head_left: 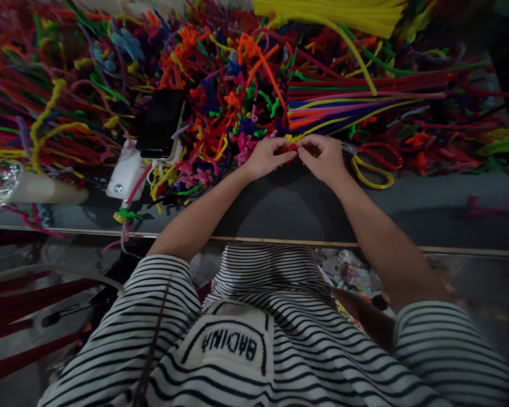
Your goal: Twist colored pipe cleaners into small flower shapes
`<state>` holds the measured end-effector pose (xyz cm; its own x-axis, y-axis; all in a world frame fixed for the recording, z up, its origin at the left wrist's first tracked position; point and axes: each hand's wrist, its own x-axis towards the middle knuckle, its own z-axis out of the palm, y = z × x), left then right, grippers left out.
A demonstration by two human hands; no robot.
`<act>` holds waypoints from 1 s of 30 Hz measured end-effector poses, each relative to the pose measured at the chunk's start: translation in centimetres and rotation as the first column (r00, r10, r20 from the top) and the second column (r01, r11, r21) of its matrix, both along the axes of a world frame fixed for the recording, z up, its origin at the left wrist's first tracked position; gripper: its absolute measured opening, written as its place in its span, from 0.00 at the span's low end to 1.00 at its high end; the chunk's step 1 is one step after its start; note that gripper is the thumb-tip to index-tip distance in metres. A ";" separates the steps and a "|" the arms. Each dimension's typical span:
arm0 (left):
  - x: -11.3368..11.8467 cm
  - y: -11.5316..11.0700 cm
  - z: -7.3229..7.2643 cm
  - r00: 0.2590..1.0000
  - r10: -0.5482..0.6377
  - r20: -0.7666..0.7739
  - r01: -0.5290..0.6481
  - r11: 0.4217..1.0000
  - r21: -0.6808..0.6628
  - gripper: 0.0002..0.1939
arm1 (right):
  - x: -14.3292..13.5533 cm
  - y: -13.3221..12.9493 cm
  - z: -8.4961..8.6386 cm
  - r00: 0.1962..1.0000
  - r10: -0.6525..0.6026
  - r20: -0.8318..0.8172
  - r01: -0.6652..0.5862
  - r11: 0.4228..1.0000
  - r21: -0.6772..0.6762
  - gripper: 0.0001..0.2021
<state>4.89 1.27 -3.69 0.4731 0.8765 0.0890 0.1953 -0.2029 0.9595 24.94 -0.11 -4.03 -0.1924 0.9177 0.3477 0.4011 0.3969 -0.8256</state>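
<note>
Both hands meet over the dark table, pinching a small red pipe cleaner piece between them. My left hand is closed on its left side, thumb and fingers pressed together. From the right, my right hand pinches the same piece with bent fingers. A bit of yellow pipe cleaner shows just behind the fingertips; whether it joins the red piece I cannot tell. Close to my right hand lie scissors with one red and one yellow handle. A bundle of straight coloured pipe cleaners lies beyond the hands.
Heaps of twisted pipe cleaners cover the back of the table. A black phone and a white device with a cable sit at left, near a pale cylinder. Yellow pipe cleaners are stacked at the back.
</note>
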 end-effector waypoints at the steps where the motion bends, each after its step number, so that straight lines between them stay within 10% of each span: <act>1: 0.0 0.0 0.0 1.000 0.002 0.002 -0.002 1.000 -0.002 0.09 | 0.0 0.0 0.0 1.000 -0.001 -0.002 0.001 1.000 0.005 0.03; 30: -0.4 -1.0 1.1 0.997 0.031 -0.072 -0.036 0.996 -0.083 0.22 | -0.6 -1.3 1.6 1.000 -0.003 0.002 0.003 1.000 0.031 0.09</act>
